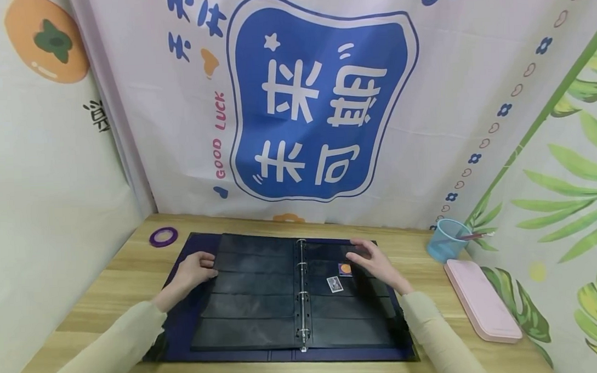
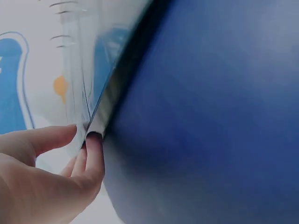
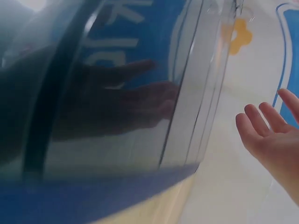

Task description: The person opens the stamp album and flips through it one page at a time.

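Note:
A stamp album (image 1: 279,354) with a dark blue cover lies spread on the table, its black pocket pages held by a metal ring spine (image 1: 303,296). At the outer edge of the left-hand black page (image 1: 254,281), my left hand (image 1: 195,272) holds that edge between thumb and fingers. My right hand (image 1: 377,263) hovers over the upper outer part of the right-hand page (image 1: 349,308), fingers loosely spread and holding nothing. Near its fingertips, a purple stamp (image 1: 346,269) with an orange disc and a black-and-white stamp (image 1: 334,284) show on the right-hand page.
A roll of purple tape (image 1: 163,237) lies at the back left. On the right stand a blue mesh pen cup (image 1: 446,241) with a few pens and, in front of it, a pink case (image 1: 482,301). Printed cloth (image 1: 189,157) hangs behind the table.

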`<control>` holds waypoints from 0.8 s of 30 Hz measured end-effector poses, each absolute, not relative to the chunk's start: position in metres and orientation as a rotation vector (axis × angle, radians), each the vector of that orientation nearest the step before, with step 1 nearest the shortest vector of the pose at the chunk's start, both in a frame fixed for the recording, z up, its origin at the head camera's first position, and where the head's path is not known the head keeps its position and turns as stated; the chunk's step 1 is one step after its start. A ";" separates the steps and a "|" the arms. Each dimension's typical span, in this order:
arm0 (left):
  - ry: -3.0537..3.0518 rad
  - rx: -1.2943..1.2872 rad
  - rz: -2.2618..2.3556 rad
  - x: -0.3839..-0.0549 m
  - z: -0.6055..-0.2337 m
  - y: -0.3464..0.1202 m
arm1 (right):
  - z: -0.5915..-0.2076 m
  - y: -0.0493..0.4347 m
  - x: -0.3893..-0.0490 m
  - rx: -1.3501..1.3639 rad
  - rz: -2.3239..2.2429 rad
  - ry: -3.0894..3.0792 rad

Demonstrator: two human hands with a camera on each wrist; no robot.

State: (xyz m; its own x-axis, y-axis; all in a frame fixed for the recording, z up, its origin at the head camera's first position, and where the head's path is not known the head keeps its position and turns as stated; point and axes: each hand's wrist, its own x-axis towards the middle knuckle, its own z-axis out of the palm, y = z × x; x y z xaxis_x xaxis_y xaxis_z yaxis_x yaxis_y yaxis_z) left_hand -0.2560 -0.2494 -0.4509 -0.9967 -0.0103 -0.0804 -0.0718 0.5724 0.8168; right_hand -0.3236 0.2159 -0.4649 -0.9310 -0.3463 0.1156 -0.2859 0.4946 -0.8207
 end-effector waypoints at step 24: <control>3.177 0.469 0.828 -0.248 -0.489 -0.238 | -0.484 0.259 -0.346 -0.598 -0.674 2.852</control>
State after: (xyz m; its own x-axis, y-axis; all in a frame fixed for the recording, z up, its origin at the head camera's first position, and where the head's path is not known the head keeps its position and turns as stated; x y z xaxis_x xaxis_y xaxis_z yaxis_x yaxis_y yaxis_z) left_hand -0.2482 -0.2375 -0.4895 -0.9450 0.2256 0.2366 0.3124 0.8366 0.4501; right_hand -0.3459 0.2586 -0.4841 -0.9092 -0.4128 -0.0539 -0.3449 0.8195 -0.4576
